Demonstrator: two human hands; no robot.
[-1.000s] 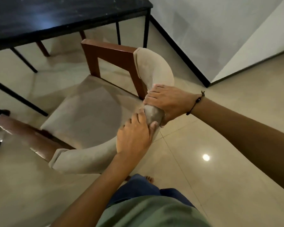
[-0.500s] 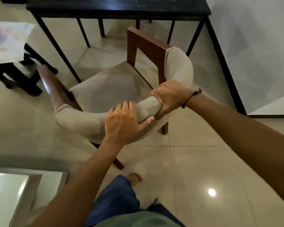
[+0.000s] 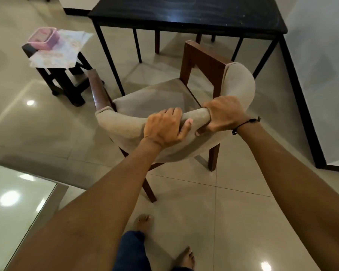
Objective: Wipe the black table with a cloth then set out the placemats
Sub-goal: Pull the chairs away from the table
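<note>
Black table point(image 3: 188, 14): stands at the top centre of the frame, its dark top bare where I can see it, thin black legs reaching down to the tiled floor point(image 3: 233, 202).
Chair point(image 3: 151, 98): just in front of the table, beige seat and curved padded backrest, brown wooden frame, its front facing the table.
My left hand point(image 3: 163, 127): fingers curled over the top of the backrest, thumb underneath, gripping the padding.
My right hand point(image 3: 224, 114): wrapped round the same backrest just right of the left one, a dark cord bracelet point(image 3: 245, 124) on the wrist.
Stool point(image 3: 63, 75): dark, at the upper left, well apart from the chair; a pale patterned cloth point(image 3: 67, 49) lies on it with a pink box point(image 3: 44, 38) on top.
Glass-topped surface point(image 3: 12, 202): lower left corner.
My feet: bare, bottom centre.
</note>
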